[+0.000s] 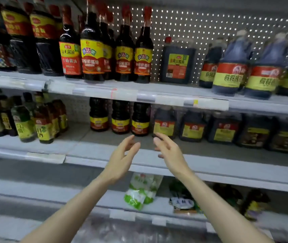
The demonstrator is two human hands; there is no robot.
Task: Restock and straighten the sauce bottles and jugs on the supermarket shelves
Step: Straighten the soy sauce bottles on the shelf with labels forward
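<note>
The fingers (pixel 130 140) of the left hand (pixel 122 159) lay close together, nearly straight with a slight inward curve, and held nothing. Its thumb stood a little off from them. Opposite, the fingers (pixel 158 138) of the right hand (pixel 172 152) were loosely bent and slightly spread, also gripping nothing, with the thumb below them. The two palms faced each other across a narrow gap.

The fingertips hovered over the bare front part of the middle shelf (pixel 94 156), just short of the rightmost of three dark sauce bottles (pixel 120 116) standing in a row toward the back. Motion blur made it impossible to tell whether the right fingertips touched the neighbouring low jug (pixel 165 124). Both wrists were roughly straight. The bare forearms ran down and outward, the left to the lower left of the view and the right to the lower right.

On the same shelf, further jugs (pixel 193 127) lined up to the right, and smaller green-labelled bottles (pixel 24 123) crowded the left end. The upper shelf (pixel 104 92) carried tall red-capped bottles (pixel 92 50), a square jug (pixel 177 64) set back alone, and big handled jugs (pixel 230 71) at the right. Below the hands lay a green-and-white pouch (pixel 140 191).
</note>
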